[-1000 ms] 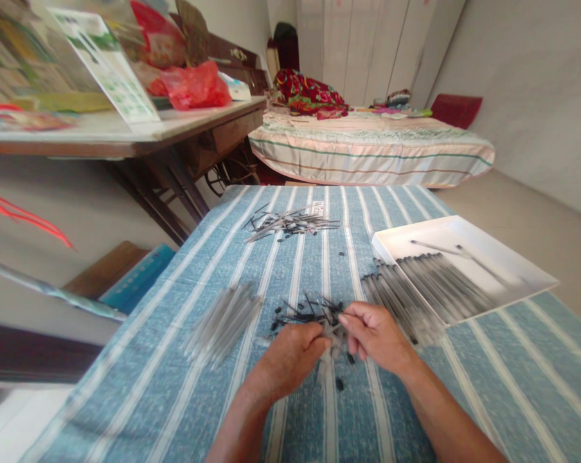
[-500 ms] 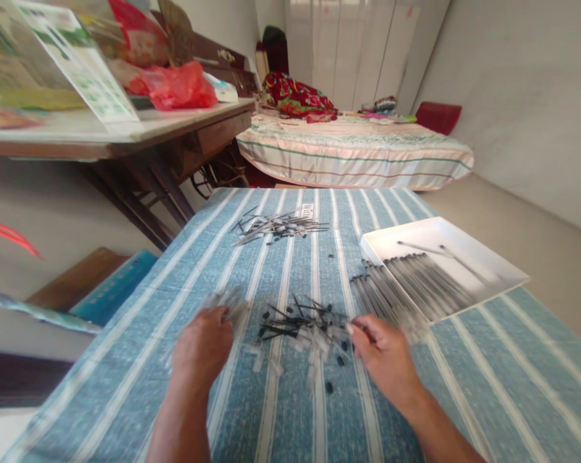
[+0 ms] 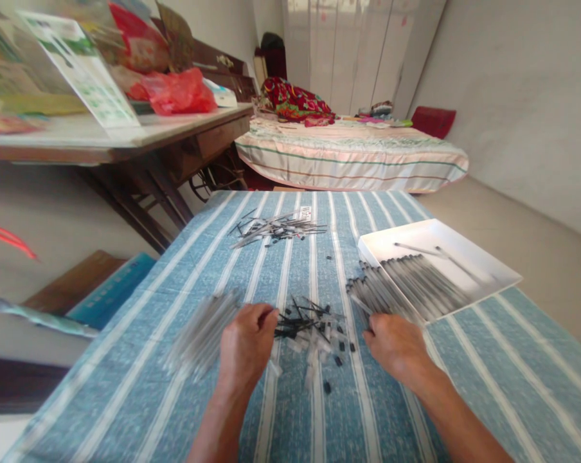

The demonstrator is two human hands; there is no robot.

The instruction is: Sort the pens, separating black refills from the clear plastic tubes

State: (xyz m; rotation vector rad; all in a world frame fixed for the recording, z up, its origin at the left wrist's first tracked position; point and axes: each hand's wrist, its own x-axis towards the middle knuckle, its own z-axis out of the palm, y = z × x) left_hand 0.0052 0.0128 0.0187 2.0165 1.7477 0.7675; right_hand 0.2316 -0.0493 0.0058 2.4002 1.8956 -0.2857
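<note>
Clear grey tubes (image 3: 198, 337), blurry, bundled left of centre; black bits (image 3: 314, 326) heaped mid-frame; dark-ended tubes (image 3: 423, 280) rowed right, partly in white box (image 3: 488, 260). Left hand (image 3: 249, 334) curled narrow at heap's edge, contents hidden. Right hand (image 3: 395, 343) pinches pale tube (image 3: 362, 303). Striped cloth (image 3: 341, 427) spreads lower centre; its edge slants lower left.

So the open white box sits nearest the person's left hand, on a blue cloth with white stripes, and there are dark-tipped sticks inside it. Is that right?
Not quite: the head view shows the open white box nearest the person's right hand. The rest stands: it sits on a blue cloth with white stripes, with dark-tipped sticks inside it.
</note>
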